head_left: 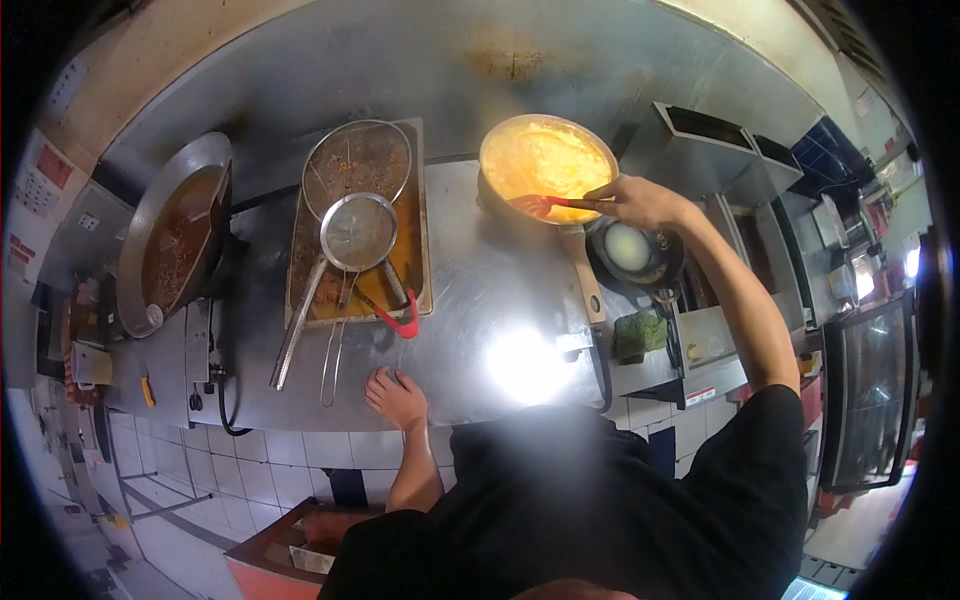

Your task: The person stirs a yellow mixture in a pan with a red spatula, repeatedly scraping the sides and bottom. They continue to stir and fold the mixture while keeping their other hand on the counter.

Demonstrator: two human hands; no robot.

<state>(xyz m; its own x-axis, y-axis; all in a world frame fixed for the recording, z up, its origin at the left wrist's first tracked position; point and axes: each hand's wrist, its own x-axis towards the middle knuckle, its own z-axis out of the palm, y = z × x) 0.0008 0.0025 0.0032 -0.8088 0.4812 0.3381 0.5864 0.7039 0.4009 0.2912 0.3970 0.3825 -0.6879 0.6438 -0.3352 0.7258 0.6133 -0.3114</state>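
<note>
Fingers of the right hand (640, 200) close around the handle of a red spatula (540, 205), whose blade sits just beyond the grip in the yellow mixture (545, 155) filling a pan (612, 165). The left hand (397, 397) lies flat and open on the steel counter (480, 290), holding nothing, well apart from that grip and nearer the person. Stirring looks to be the step in hand; another sweep would call for a steady wrist and the blade kept inside the rim.
</note>
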